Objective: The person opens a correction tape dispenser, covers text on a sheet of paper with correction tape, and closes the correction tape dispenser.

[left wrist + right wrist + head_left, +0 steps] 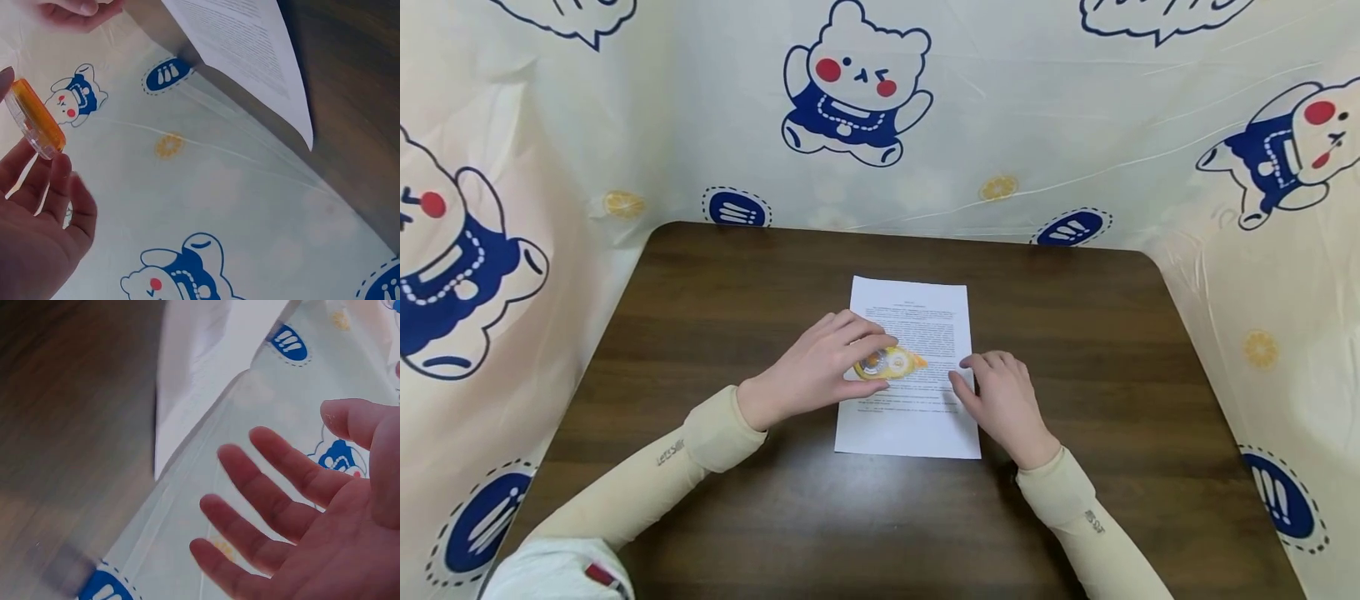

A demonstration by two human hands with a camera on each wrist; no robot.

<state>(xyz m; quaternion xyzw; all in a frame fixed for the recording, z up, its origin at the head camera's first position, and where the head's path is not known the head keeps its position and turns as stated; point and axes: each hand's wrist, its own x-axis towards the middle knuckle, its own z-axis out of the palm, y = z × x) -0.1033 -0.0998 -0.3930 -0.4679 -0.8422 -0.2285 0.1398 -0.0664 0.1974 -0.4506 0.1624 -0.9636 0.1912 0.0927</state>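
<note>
My left hand (823, 360) holds a yellow-orange correction tape (891, 364) with a clear casing, pinched between thumb and fingers above a printed sheet of paper (898, 432). In the head view the tape's orange tip points right. The left wrist view shows the correction tape (39, 119) edge-on at the fingertips. At the sheet's right edge is my right hand (1002, 402), holding nothing. Its fingers (262, 487) are spread and slightly bent in the right wrist view. Whether this hand touches the paper, I cannot tell.
The sheet lies on a dark brown wooden table (737, 517). A pale curtain (1000, 100) printed with cartoon bears surrounds the table at the back and both sides.
</note>
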